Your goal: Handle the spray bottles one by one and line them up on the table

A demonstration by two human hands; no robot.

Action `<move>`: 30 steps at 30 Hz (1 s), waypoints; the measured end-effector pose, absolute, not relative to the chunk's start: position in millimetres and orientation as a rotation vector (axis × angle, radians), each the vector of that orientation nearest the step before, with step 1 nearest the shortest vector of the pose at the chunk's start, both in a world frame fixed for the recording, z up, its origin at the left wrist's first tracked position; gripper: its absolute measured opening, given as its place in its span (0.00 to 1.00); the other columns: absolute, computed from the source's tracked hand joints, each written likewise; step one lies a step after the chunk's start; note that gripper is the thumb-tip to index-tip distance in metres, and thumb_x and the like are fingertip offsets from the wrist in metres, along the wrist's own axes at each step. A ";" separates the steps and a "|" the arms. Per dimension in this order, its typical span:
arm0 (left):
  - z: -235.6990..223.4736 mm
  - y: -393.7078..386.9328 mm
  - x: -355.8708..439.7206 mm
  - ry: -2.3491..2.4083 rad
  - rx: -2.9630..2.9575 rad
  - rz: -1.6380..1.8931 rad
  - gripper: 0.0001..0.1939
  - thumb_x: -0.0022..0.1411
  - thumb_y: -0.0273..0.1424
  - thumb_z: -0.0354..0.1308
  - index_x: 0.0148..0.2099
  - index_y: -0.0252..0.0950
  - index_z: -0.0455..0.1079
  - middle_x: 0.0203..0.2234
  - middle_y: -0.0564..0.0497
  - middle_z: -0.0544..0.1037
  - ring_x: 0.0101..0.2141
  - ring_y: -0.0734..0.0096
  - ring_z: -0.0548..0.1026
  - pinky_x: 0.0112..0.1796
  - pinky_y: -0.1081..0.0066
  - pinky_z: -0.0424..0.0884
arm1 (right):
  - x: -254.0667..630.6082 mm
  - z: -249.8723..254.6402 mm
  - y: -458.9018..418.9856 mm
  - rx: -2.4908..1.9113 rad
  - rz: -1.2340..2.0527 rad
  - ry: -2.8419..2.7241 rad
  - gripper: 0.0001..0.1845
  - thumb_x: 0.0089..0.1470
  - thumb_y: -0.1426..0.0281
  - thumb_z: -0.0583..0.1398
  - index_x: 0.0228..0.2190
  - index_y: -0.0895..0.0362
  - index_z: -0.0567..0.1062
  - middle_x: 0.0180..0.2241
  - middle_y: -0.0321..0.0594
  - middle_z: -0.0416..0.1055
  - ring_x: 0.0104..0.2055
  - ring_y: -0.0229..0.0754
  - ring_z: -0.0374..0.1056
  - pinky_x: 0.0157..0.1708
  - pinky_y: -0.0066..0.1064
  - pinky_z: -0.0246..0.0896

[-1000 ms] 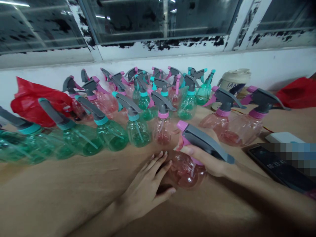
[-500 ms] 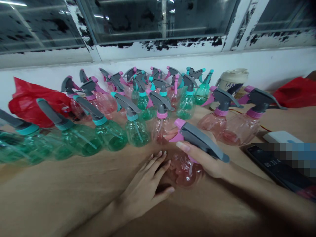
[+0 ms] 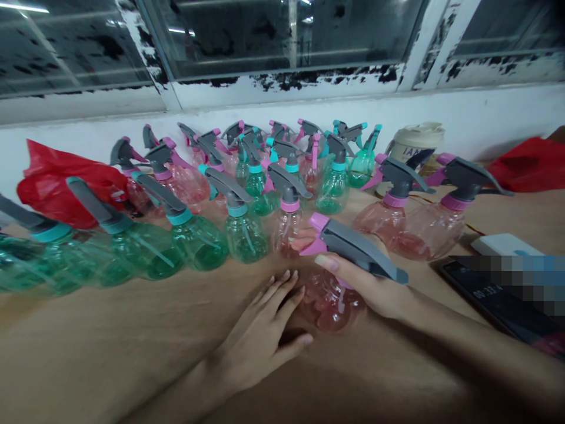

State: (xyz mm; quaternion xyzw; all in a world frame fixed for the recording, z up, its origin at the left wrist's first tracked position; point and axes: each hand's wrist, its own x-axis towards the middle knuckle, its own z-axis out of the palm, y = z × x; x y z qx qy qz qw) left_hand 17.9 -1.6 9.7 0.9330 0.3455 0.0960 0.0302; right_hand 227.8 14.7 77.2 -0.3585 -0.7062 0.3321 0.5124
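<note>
A clear pink spray bottle (image 3: pixel 333 312) with a grey and pink trigger head stands on the wooden table in front of me. My right hand (image 3: pixel 377 288) grips it round the neck, thumb on the near side and fingertips showing beyond the pink trigger. Flat on the table to its left lies my left hand (image 3: pixel 260 338), fingers spread and holding nothing, its fingertips close to the bottle's base. Just behind the held bottle is another pink spray bottle (image 3: pixel 286 232), next to a green spray bottle (image 3: pixel 246 238).
Several green bottles (image 3: pixel 152 250) line the left, with more pink and green ones behind. Two pink bottles (image 3: pixel 430 229) stand at right, near a white cup (image 3: pixel 417 141), a phone (image 3: pixel 477 294) and a white box (image 3: pixel 505 244). Red plastic bags (image 3: pixel 66 182) lie at both sides.
The held bottle's trigger head has shifted very slightly left and tilted with my right hand. My left hand has stayed in place.
</note>
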 end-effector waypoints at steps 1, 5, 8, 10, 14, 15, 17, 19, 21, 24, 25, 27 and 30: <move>9.4 -1.5 17.9 1.064 2.876 0.302 0.31 0.66 0.48 0.52 0.63 0.32 0.58 0.63 0.40 0.58 0.62 0.54 0.55 0.59 0.53 0.57 | 227.7 76.9 14.5 -0.857 0.790 -1.696 0.06 0.54 0.64 0.61 0.34 0.51 0.77 0.36 0.33 0.78 0.39 0.40 0.75 0.43 0.31 0.71; 9.2 -1.3 17.7 1.061 2.864 0.309 0.31 0.66 0.48 0.52 0.63 0.34 0.57 0.64 0.42 0.57 0.63 0.55 0.54 0.59 0.53 0.56 | 227.4 76.2 14.3 -0.866 0.786 -1.680 0.07 0.54 0.65 0.62 0.37 0.51 0.76 0.38 0.33 0.79 0.40 0.40 0.74 0.44 0.33 0.70; 9.2 -1.1 17.7 1.057 2.863 0.298 0.31 0.66 0.48 0.52 0.63 0.33 0.57 0.63 0.41 0.57 0.63 0.55 0.54 0.59 0.53 0.56 | 227.3 75.9 14.9 -0.853 0.781 -1.674 0.07 0.55 0.65 0.61 0.37 0.51 0.76 0.39 0.33 0.78 0.41 0.39 0.74 0.45 0.33 0.70; 8.9 -1.0 17.6 1.058 2.854 0.309 0.32 0.66 0.48 0.51 0.64 0.33 0.56 0.64 0.41 0.57 0.63 0.55 0.54 0.59 0.53 0.56 | 227.7 76.0 15.7 -0.848 0.767 -1.691 0.07 0.55 0.65 0.61 0.36 0.51 0.77 0.40 0.34 0.78 0.42 0.40 0.74 0.47 0.34 0.69; 8.5 -1.1 17.7 1.055 2.829 0.325 0.31 0.66 0.48 0.52 0.63 0.35 0.57 0.63 0.41 0.57 0.62 0.54 0.55 0.59 0.52 0.56 | 229.6 76.8 17.1 -0.858 0.785 -1.720 0.08 0.53 0.62 0.62 0.35 0.51 0.76 0.39 0.36 0.78 0.38 0.41 0.74 0.45 0.36 0.70; 8.5 -1.1 17.7 1.057 2.826 0.319 0.30 0.66 0.47 0.52 0.63 0.35 0.57 0.64 0.41 0.57 0.62 0.54 0.55 0.58 0.52 0.56 | 230.0 77.1 17.4 -0.854 0.788 -1.724 0.09 0.53 0.61 0.62 0.36 0.51 0.75 0.37 0.35 0.78 0.37 0.41 0.74 0.44 0.35 0.70; 8.2 -1.1 17.5 1.063 2.826 0.316 0.30 0.66 0.48 0.52 0.63 0.34 0.58 0.64 0.40 0.56 0.62 0.53 0.55 0.58 0.52 0.57 | 230.3 77.6 17.9 -0.837 0.772 -1.730 0.08 0.53 0.60 0.62 0.34 0.51 0.75 0.34 0.34 0.77 0.35 0.40 0.73 0.40 0.34 0.71; 7.7 -1.2 17.2 1.068 2.830 0.310 0.31 0.66 0.48 0.53 0.63 0.33 0.58 0.64 0.40 0.56 0.62 0.52 0.55 0.58 0.52 0.57 | 230.0 78.0 17.9 -0.835 0.756 -1.734 0.07 0.54 0.61 0.61 0.31 0.51 0.74 0.31 0.32 0.76 0.33 0.40 0.73 0.36 0.31 0.71; 7.1 -1.3 17.1 1.074 2.837 0.305 0.31 0.66 0.48 0.53 0.63 0.34 0.58 0.64 0.40 0.56 0.62 0.52 0.55 0.58 0.52 0.57 | 229.6 78.2 17.4 -0.867 0.720 -1.731 0.09 0.55 0.60 0.60 0.28 0.51 0.72 0.26 0.32 0.73 0.29 0.39 0.71 0.32 0.31 0.70; 6.8 -1.3 17.4 1.086 2.842 0.293 0.31 0.66 0.48 0.53 0.63 0.35 0.57 0.64 0.41 0.56 0.62 0.53 0.55 0.58 0.52 0.57 | 229.2 78.2 16.6 -0.936 0.675 -1.730 0.11 0.55 0.58 0.60 0.26 0.51 0.71 0.23 0.32 0.69 0.26 0.39 0.69 0.28 0.31 0.69; 7.0 -1.3 17.6 1.085 2.844 0.292 0.31 0.66 0.48 0.53 0.63 0.35 0.57 0.64 0.41 0.55 0.62 0.53 0.55 0.58 0.52 0.57 | 229.2 78.3 16.7 -0.951 0.671 -1.732 0.11 0.55 0.58 0.59 0.26 0.51 0.71 0.23 0.33 0.69 0.25 0.39 0.69 0.27 0.31 0.69; 7.4 -1.2 17.9 1.083 2.849 0.290 0.31 0.66 0.47 0.53 0.64 0.35 0.57 0.64 0.41 0.55 0.62 0.53 0.55 0.58 0.52 0.57 | 229.3 78.8 17.6 -0.945 0.686 -1.736 0.11 0.55 0.58 0.59 0.27 0.51 0.72 0.24 0.33 0.71 0.26 0.40 0.70 0.28 0.32 0.70; 7.9 -1.4 17.7 1.085 2.854 0.285 0.30 0.66 0.47 0.53 0.63 0.34 0.58 0.64 0.41 0.56 0.62 0.53 0.55 0.58 0.52 0.57 | 229.7 78.9 19.7 -0.869 0.756 -1.722 0.09 0.55 0.59 0.60 0.31 0.51 0.75 0.31 0.34 0.76 0.34 0.41 0.73 0.36 0.33 0.72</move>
